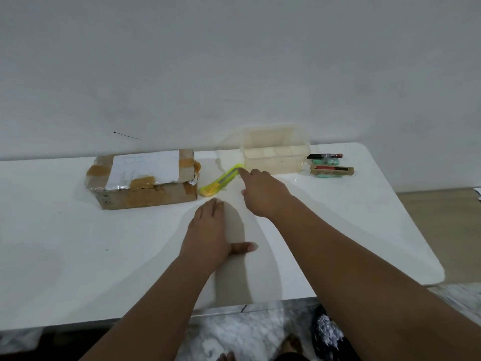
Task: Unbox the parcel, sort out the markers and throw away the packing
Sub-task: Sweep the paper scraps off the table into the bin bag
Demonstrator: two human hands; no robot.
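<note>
A taped cardboard parcel with a white label lies closed on the white table, left of centre. Right beside it rests a yellow-green box cutter, slanting away from me. My right hand reaches over the table, its fingertips touching the far end of the cutter without holding it. My left hand lies flat on the table, thumb out, holding nothing. Behind the cutter stands a clear plastic organiser box with compartments. Two small packs of markers lie to its right.
A white wall rises right behind the table. The table's right edge runs diagonally near the marker packs, with wooden floor beyond. Marble floor, my feet and a dark patterned cloth show below the near edge.
</note>
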